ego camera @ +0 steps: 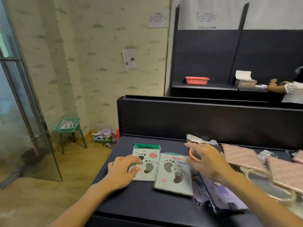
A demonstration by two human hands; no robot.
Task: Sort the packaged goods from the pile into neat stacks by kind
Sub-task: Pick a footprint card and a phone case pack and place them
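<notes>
Two pale green footprint packets lie side by side on the dark shelf (141, 205). My left hand (122, 170) rests on the left packet (148, 163), fingers lightly curled on its left edge. My right hand (207, 158) hovers above the right packet (173, 176) and holds a clear-wrapped packet with a pink ring (195, 154) in it. Purple-printed packets (221, 192) lie to the right, partly under my right forearm. Pink striped packets (242, 156) are piled at the far right.
A black back panel (205, 122) rises behind the shelf. On the floor to the left stand a green stool with a basket (68, 126) and a tray of goods (103, 137). Another person (288, 89) works at a far shelf holding a red basket (197, 80).
</notes>
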